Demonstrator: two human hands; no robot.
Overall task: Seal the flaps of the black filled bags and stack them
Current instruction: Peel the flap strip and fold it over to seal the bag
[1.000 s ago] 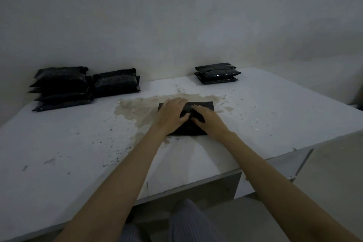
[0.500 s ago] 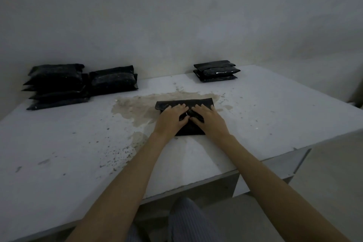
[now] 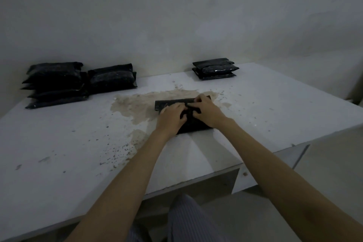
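Note:
A black filled bag (image 3: 167, 104) lies flat on the white table (image 3: 59, 143), over a brownish stain. Both my hands are on it. My left hand (image 3: 171, 119) covers its middle with fingers curled down into the plastic. My right hand (image 3: 208, 111) sits beside it, its fingertips bent over the flap at the bag's far edge. Only the bag's left end and near edge show; my hands hide the rest. A low stack of black bags (image 3: 215, 68) stands at the back right.
Two piles of black bags stand at the back left by the wall, a tall one (image 3: 55, 84) and a lower one (image 3: 112, 78). The stain (image 3: 135, 104) and dark specks spread left of the bag. The table's front edge runs just before my knees.
My hands went from lying flat on the bag to curling their fingers. The right hand moved up to the flap's far edge. The bag's right end is now covered.

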